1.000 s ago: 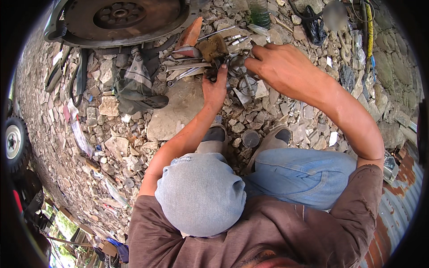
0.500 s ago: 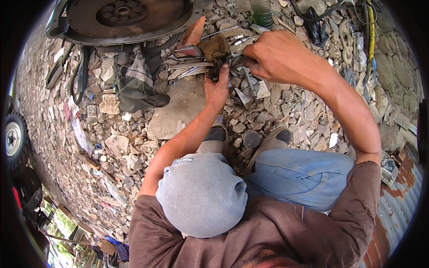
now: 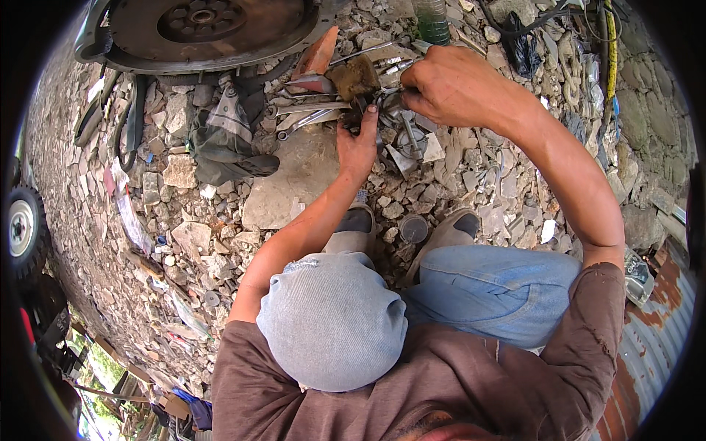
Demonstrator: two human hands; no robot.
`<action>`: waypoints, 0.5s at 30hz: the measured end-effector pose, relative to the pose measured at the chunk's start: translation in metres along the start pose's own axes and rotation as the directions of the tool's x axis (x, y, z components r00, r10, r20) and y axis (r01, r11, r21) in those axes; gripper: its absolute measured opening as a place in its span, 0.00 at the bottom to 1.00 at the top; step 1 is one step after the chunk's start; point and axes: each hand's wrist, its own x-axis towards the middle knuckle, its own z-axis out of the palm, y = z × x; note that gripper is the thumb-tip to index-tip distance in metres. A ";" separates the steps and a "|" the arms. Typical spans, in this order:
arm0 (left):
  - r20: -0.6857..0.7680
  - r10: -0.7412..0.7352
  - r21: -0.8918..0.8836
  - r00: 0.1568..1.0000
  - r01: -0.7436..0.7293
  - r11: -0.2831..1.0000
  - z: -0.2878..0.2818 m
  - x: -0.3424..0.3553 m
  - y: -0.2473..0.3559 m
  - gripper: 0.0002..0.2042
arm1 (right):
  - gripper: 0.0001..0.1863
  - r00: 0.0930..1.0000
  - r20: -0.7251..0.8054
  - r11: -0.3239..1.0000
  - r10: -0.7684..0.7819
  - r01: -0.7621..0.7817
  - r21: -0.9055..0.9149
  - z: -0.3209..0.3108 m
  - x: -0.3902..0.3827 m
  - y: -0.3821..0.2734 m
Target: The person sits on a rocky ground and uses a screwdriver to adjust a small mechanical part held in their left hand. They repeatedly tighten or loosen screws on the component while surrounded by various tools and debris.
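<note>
Up top, a rusty round flywheel (image 3: 198,29) lies on the stony ground (image 3: 110,242), a green bottle (image 3: 432,18) to its right. Below, the right hand (image 3: 456,88) pinches a small metal part (image 3: 390,110); the left hand (image 3: 358,143) pinches its near side.

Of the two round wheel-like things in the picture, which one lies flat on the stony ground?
The big rusty metal disc at the top edge lies flat on the stones, near the hands. The small tyred wheel at the left edge stands upright.
</note>
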 end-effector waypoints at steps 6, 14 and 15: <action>-0.014 0.016 -0.018 1.000 -0.016 1.000 0.001 -0.004 0.008 0.46 | 0.14 0.997 -0.016 0.996 0.081 -0.080 0.043 0.004 0.003 0.002; 0.002 0.010 -0.033 1.000 -0.010 0.999 0.001 0.003 -0.004 0.48 | 0.16 0.991 0.042 0.983 0.127 -0.131 0.128 0.003 0.004 0.007; -0.023 0.016 -0.014 1.000 -0.016 1.000 0.001 0.005 -0.007 0.47 | 0.16 0.988 0.062 0.979 0.139 -0.147 0.141 0.002 0.004 0.006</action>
